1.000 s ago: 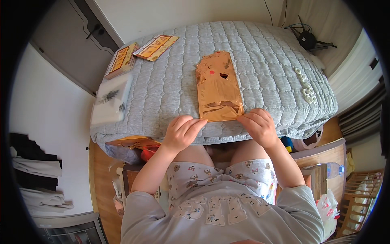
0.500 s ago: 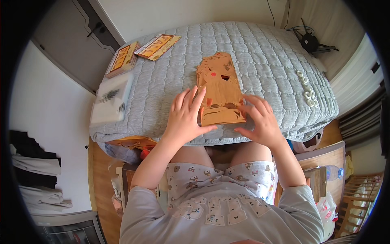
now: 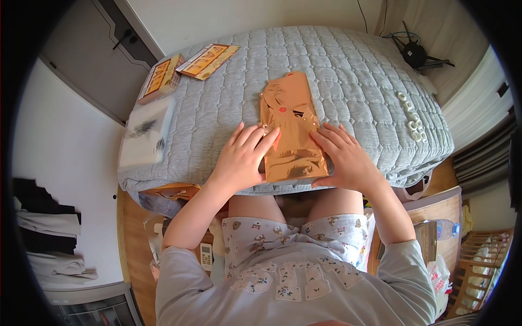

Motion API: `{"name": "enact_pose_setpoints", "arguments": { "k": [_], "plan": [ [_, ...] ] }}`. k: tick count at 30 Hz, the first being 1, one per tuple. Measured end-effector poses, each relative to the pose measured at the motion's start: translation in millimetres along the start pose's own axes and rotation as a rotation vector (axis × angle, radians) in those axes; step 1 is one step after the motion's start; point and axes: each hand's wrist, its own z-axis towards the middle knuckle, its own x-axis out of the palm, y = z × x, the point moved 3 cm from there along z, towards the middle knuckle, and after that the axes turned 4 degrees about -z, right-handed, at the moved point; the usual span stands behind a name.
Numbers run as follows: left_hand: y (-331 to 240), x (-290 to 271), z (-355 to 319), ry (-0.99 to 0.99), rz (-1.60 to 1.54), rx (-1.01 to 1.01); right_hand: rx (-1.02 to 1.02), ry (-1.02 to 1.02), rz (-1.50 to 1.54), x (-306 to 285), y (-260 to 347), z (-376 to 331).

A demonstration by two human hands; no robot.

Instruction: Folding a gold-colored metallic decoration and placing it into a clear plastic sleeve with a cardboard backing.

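A flat, shiny copper-coloured foil piece [image 3: 288, 136] lies lengthwise on the quilted bed in front of me. Small red lips and a black mark are printed on it, and its surface is creased. My left hand [image 3: 243, 156] rests along its left edge, fingers stretched out and fingertips on the foil. Along the opposite edge lies my right hand [image 3: 346, 160], open too, fingertips touching the foil and thumb by the near corner. What is under the fingers is hidden.
Flat printed yellow-orange boxes [image 3: 163, 79] and a clear plastic packet [image 3: 144, 133] lie at the bed's left. White rings [image 3: 411, 117] line the right side. A black device with antennas [image 3: 414, 54] stands beyond the far right corner. A remote [image 3: 206, 256] is beside my legs.
The foil has slid a little nearer to me, and its surface looks smoother. Both hands have come down onto its edges. A remote by my left leg has come into sight.
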Motion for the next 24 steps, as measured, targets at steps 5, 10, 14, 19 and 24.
{"name": "enact_pose_setpoints", "arguments": {
  "k": [5, 10, 14, 19, 24],
  "plan": [
    [2, 1, -8, 0.016, -0.058, 0.063, 0.025, -0.018, 0.115, 8, -5, -4],
    [3, 1, -4, -0.028, -0.117, 0.08, 0.004, -0.052, 0.136, 7, -3, 5],
    [7, 4, -3, -0.016, -0.194, 0.062, -0.04, -0.059, 0.067, 7, -3, 9],
    [8, 3, 0, -0.03, -0.114, 0.113, -0.096, -0.08, 0.036, 4, -3, 16],
    [8, 2, 2, -0.039, -0.111, 0.099, -0.1, -0.064, 0.076, 5, -5, 19]
  ]
}}
